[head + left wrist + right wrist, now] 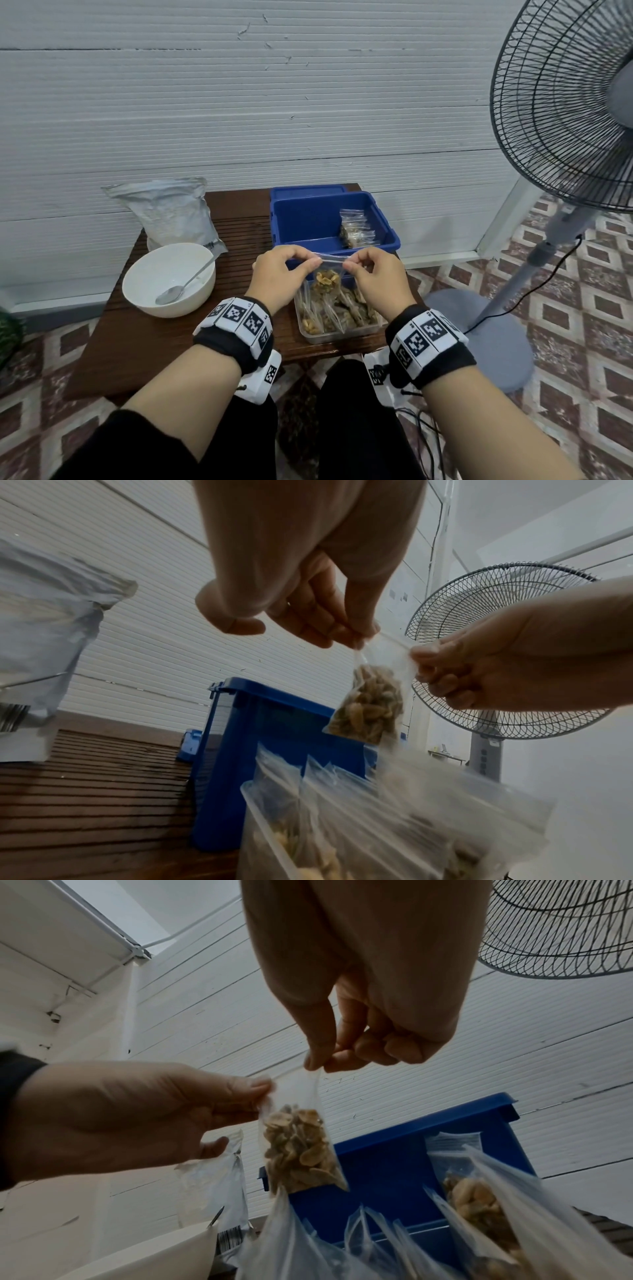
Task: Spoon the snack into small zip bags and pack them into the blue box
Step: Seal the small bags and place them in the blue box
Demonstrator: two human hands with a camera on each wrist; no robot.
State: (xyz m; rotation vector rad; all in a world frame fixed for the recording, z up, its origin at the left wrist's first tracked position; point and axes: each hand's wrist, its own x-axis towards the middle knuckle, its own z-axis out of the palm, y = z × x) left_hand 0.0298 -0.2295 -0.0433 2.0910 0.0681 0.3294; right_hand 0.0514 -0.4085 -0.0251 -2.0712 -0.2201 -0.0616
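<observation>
Your left hand (280, 274) and right hand (374, 273) each pinch a top corner of one small zip bag (327, 279) with thumb and fingertip. It hangs full of snack just in front of the blue box (301, 219), above a clear tub (342, 334) holding more filled bags. Only a few bags (356, 228) lie inside the box. Left of the box, the white bowl (169, 277) looks empty, spoon (185, 282) resting inside. I think scooping is finished; packing is mostly left.

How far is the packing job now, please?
Done: a few filled small zip bags lie in the open blue plastic box, and the white bowl holds only a metal spoon.

In hand: the left hand and right hand pinch the top of one filled clear zip bag.

Left: several filled bags wait in the clear plastic tray.
</observation>
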